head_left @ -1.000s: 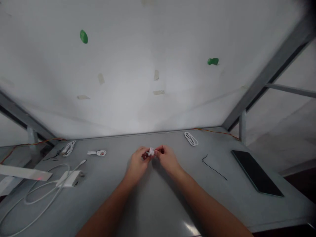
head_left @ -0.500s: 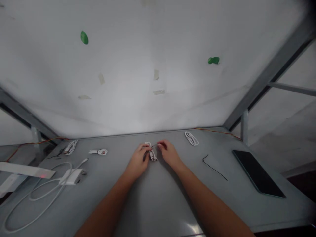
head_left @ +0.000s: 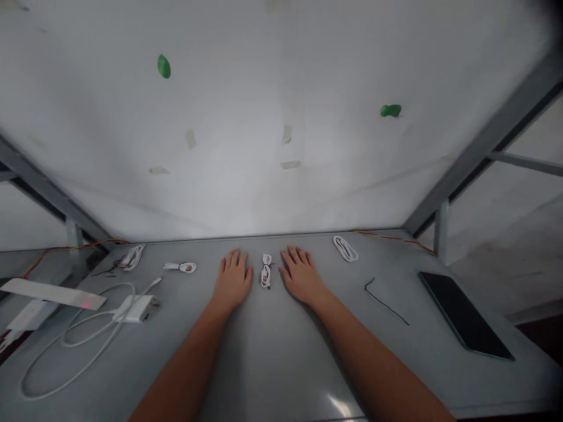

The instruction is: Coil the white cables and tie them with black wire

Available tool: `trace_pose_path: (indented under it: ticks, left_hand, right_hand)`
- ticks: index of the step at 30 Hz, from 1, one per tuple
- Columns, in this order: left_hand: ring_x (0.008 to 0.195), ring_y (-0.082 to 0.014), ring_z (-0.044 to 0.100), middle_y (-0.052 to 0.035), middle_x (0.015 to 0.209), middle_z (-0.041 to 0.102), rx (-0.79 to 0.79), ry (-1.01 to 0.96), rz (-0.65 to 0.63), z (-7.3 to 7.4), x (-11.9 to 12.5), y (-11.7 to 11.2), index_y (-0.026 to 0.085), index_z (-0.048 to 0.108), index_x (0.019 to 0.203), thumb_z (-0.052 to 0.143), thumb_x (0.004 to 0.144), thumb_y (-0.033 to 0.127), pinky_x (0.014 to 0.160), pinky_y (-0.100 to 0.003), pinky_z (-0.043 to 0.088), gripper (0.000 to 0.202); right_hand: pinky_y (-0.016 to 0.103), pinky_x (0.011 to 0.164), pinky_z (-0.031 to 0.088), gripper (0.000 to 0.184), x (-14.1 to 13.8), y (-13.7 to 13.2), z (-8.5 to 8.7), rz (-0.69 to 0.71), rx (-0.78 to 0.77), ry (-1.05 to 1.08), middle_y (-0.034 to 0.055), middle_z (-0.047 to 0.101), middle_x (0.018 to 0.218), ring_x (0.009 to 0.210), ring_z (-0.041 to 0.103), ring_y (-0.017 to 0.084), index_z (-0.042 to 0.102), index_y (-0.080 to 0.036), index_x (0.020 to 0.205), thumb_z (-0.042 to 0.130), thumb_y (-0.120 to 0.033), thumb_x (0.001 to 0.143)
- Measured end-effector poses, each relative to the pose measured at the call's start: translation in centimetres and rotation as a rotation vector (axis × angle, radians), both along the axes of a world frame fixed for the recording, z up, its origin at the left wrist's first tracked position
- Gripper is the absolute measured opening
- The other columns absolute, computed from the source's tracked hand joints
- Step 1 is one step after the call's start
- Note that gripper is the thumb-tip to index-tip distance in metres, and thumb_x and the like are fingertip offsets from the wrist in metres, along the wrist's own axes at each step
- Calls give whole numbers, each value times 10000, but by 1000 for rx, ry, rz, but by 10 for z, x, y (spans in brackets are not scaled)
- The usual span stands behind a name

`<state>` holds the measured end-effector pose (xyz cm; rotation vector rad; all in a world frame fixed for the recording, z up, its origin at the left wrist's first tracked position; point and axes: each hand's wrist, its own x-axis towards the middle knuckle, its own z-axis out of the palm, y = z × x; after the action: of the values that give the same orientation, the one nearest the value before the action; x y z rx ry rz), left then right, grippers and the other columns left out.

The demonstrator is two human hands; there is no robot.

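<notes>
Okay, just let go of the little bundled white cable (head_left: 265,271), set down on the gray table (head_left: 264,351) at center frame, right between both hands. Left hand (head_left: 233,279) spread wide, palm down, just beside it and holding nothing; right hand (head_left: 301,275) equally open and empty. Over at right, a coiled white cable (head_left: 345,248), a black wire (head_left: 386,302) and a dark tablet (head_left: 464,313); at lower left, a white charger (head_left: 136,308).
</notes>
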<state>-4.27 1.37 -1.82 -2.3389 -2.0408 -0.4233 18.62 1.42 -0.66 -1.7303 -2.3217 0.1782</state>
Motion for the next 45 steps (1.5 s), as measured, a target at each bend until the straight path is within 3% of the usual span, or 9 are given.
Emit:
trace_pose_path:
  ticks: [4, 8, 45]
  left_hand:
    - [1547, -342, 324, -161, 1652, 396, -15, 29, -39, 2, 2, -2, 138, 501, 1510, 355, 1048, 365, 1251, -563, 275, 535]
    - [1545, -329, 336, -122, 1666, 384, -37, 58, -71, 3, 3, -4, 193, 454, 1563, 336, 1054, 369, 1252, -557, 278, 551]
    - [1540, -344, 341, -136, 1662, 388, -49, 56, -68, 3, 4, -4, 188, 446, 1565, 355, 1052, 380, 1248, -567, 269, 556]
  right_hand:
    - [515, 1266, 212, 557, 0, -1, 3, 38, -4, 35, 112, 347, 1679, 1550, 309, 310, 442, -173, 1578, 366, -367, 1061]
    - [535, 1265, 211, 564, -2, -2, 1, 43, -10, 17, 133, 347, 1675, 1549, 308, 334, 458, -142, 1567, 375, -364, 1055]
    - [521, 1255, 211, 541, -4, -2, 3, 27, -4, 8, 145, 386, 1657, 1533, 330, 333, 489, -146, 1538, 394, -367, 1054]
